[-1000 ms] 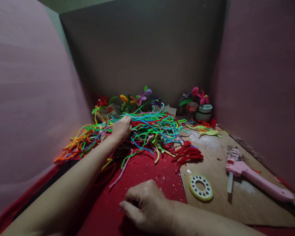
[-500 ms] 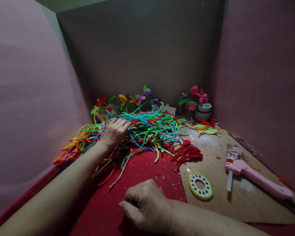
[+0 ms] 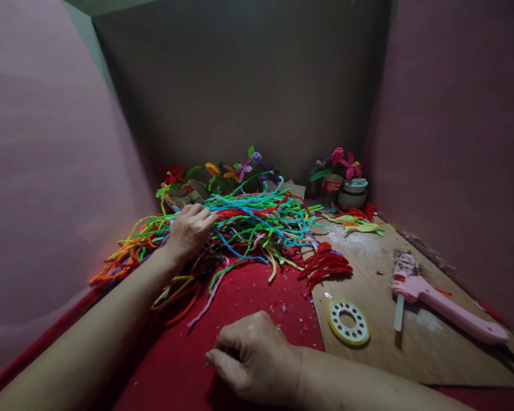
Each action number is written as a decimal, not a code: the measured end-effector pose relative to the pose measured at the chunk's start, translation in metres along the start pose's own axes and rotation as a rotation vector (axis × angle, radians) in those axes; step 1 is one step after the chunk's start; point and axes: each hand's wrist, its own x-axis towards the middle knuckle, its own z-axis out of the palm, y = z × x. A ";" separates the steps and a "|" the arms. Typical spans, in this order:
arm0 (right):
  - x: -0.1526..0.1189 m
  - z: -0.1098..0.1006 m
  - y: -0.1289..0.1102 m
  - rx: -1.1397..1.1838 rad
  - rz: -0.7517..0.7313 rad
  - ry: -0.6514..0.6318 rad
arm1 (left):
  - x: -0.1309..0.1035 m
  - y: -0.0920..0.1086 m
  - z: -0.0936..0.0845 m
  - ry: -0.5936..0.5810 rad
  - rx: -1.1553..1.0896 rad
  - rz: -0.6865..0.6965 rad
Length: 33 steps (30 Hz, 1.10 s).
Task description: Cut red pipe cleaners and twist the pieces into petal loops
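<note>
My left hand (image 3: 188, 231) lies palm down on a big tangled pile of coloured pipe cleaners (image 3: 261, 220), fingers stretched over the strands at its left side. Whether any strand is gripped under the palm is hidden. My right hand (image 3: 257, 357) rests on the red cloth (image 3: 248, 291) near the front, fingers curled in and thumb against the forefinger; nothing clear shows between them. A small bunch of red pipe cleaner pieces (image 3: 325, 264) lies at the pile's right edge.
On a wooden board (image 3: 368, 274) to the right lie a yellow-and-white tape ring (image 3: 348, 323) and a pink glue gun (image 3: 445, 305). Pipe cleaner flowers (image 3: 240, 168) and small jars (image 3: 353, 193) stand at the back. Cardboard walls close in three sides.
My left hand has drawn back toward me and to the left over the pile, opening from a fist to flat fingers. Loose strands near my forearm shifted. My right hand has stayed still.
</note>
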 end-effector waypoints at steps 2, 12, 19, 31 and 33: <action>0.000 0.000 0.000 0.005 0.000 0.000 | 0.001 -0.012 -0.002 -0.038 0.023 -0.030; 0.000 0.001 0.000 0.005 -0.020 0.010 | -0.021 -0.058 -0.011 -0.116 0.008 -0.372; 0.000 0.002 0.000 0.048 -0.004 0.024 | -0.034 -0.056 -0.040 0.163 -0.002 -0.720; 0.022 -0.026 0.015 0.933 0.384 0.438 | -0.013 0.087 -0.099 -0.230 -1.496 -0.891; 0.024 -0.029 0.019 1.024 0.414 0.503 | -0.014 0.096 -0.095 -0.368 -1.617 -0.855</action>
